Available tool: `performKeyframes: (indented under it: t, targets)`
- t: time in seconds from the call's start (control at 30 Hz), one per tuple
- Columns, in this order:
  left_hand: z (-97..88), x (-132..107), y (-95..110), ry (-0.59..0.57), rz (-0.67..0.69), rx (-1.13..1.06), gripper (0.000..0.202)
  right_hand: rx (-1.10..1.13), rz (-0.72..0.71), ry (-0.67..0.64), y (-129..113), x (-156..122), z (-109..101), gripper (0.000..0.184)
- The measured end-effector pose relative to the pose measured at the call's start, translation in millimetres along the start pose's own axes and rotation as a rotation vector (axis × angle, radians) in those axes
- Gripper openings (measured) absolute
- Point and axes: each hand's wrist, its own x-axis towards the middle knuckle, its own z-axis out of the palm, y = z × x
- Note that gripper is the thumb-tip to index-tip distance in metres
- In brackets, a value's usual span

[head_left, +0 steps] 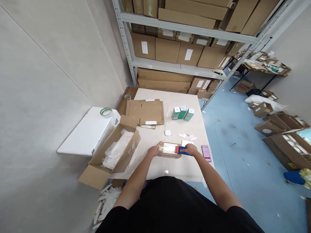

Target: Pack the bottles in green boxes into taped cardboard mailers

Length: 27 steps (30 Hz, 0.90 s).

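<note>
A small brown cardboard box with a white label on top lies on the table right in front of me. My left hand presses against the box's left end, fingers curled round it. A blue and orange tape dispenser rests on the box's right end, and my right hand is closed round its handle.
A pink phone lies right of the box. Three green cartons and flat cardboard sheets sit farther back. An open carton of white packing stands at the left, near tape rolls. Shelves of boxes fill the back.
</note>
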Motion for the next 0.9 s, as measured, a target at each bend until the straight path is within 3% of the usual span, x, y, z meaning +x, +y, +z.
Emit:
performKeyframes:
  t: [0.13,0.4,0.7,0.9]
  targets:
    - [-3.2,-4,5,-0.105,-0.024,0.142,0.097,-0.032,0.008,-0.005,10,-2,-5,0.050]
    - [-5.3,-1,2,-0.089,0.002,0.106,0.097,-0.050,0.160,0.003,72,-18,-20,0.050]
    - [-7.7,-2,-4,-0.125,0.047,0.058,0.095,-0.021,0.185,-0.052,71,-16,-16,0.051]
    - [-15.0,8,-22,-0.154,0.086,-0.043,0.100,-0.001,0.207,-0.059,62,-22,-12,0.052]
